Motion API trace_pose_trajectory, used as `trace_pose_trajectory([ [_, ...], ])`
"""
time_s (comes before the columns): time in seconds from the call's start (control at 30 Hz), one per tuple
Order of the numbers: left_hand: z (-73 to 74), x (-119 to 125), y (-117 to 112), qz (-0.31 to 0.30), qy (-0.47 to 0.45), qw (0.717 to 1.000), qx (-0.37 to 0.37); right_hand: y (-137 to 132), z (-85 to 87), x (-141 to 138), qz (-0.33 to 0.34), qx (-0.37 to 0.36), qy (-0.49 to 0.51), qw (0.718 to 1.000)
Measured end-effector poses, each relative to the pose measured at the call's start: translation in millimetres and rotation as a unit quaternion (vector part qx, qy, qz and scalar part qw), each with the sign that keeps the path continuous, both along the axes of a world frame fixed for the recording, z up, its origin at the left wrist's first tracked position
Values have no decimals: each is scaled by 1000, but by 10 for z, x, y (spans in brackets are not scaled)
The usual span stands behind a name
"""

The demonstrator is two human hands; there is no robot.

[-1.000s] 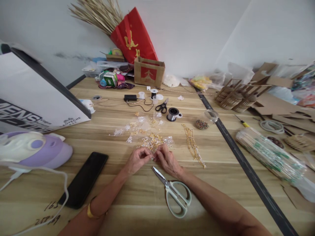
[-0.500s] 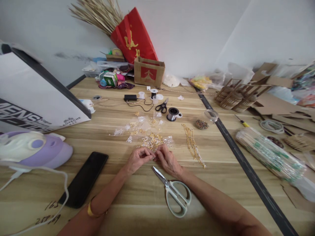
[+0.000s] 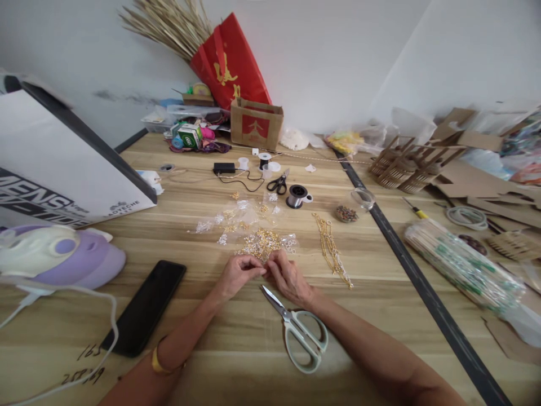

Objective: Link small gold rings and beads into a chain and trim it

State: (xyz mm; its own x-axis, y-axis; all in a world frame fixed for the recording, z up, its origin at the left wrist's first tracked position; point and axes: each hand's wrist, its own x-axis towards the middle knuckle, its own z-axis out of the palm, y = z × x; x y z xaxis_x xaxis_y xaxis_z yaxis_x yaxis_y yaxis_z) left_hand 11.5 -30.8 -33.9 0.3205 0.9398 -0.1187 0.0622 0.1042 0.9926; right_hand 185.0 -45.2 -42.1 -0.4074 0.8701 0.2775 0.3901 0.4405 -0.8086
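Slight shift only since the earlier frame: left grip (image 3: 236, 274) brought a touch nearer the right grip (image 3: 290, 277). Both were pinched narrow at the near edge of the gold and silver pile (image 3: 260, 243); whether a tiny piece was held between them could not be told. If let slip, anything that small would probably be lost among its like. Loose bits could be scattered if the pile were brushed by a knuckle. Pale-handled scissors (image 3: 287, 317) were left on the surface (image 3: 224, 355), near side of the pile, points toward it; skin could be nicked if the right forearm (image 3: 338, 317) were dropped carelessly. Gold chains (image 3: 327, 245), right of the pile, could be snagged by a wide sweep.
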Motion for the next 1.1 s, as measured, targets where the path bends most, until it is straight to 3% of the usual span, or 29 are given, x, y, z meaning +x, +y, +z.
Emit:
trace_pose_trajectory([
  [0.37,-60,39,-47,29,23,999,31,-30,-22,2,31,141,-99,985],
  [0.6,-23,44,-60,12,35,999,37,-34,-33,-5,50,175,-126,975],
  [0.9,10,-21,-28,-14,7,1000,23,-15,-4,4,24,67,-39,997],
  [1.1,2,-48,-12,-13,-6,1000,13,32,-1,13,44,38,-6,998],
])
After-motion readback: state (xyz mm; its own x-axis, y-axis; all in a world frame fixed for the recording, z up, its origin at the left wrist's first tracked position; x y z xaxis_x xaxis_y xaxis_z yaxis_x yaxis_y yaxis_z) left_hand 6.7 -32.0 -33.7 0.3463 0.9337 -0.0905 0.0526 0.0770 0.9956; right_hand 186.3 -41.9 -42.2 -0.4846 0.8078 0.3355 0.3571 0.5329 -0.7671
